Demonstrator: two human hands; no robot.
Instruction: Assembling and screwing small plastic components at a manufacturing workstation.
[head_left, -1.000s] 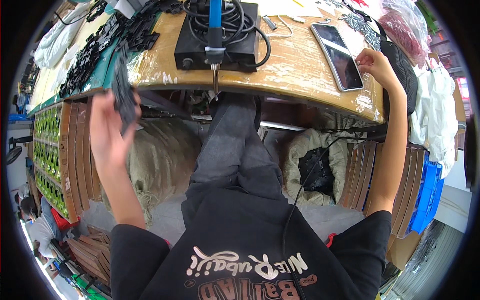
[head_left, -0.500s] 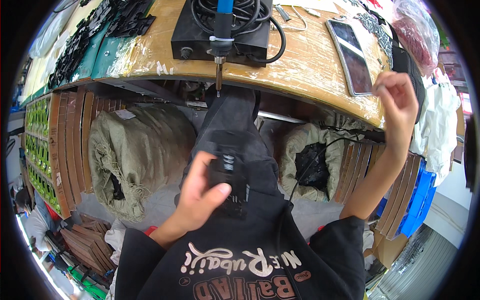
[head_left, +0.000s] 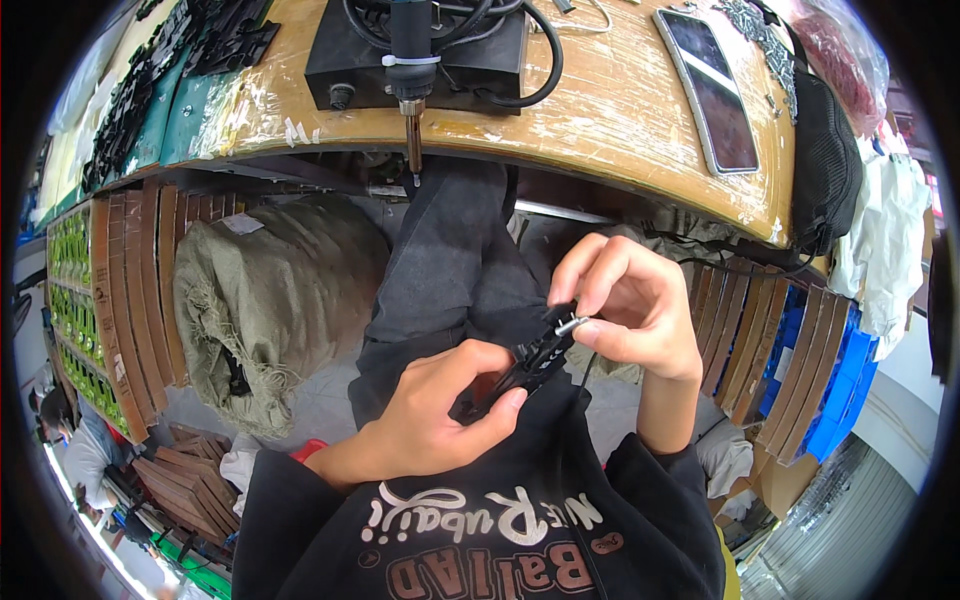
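Above my lap, my left hand (head_left: 440, 410) grips a black plastic part (head_left: 535, 362), tilted with its far end up to the right. My right hand (head_left: 635, 310) is at that end, thumb and fingers pinched round a small silver metal piece (head_left: 570, 326) against the part's edge. Whether it is a screw or a pin is too small to tell. My left fingers and palm hide the part's lower end. Beyond my hands, an electric screwdriver (head_left: 411, 80) hangs bit-down over the table's front edge.
On the wooden table (head_left: 600, 130) are a black box with coiled cable (head_left: 330, 65), a phone (head_left: 708, 95), a heap of small metal pieces (head_left: 757, 40) and black plastic parts (head_left: 130, 125). A woven sack (head_left: 285, 290) lies below left; a black pouch (head_left: 828, 170) hangs at right.
My right hand has come from the table's right side down to the black part. My left hand has moved right and turned the part on edge. The view has shifted slightly.
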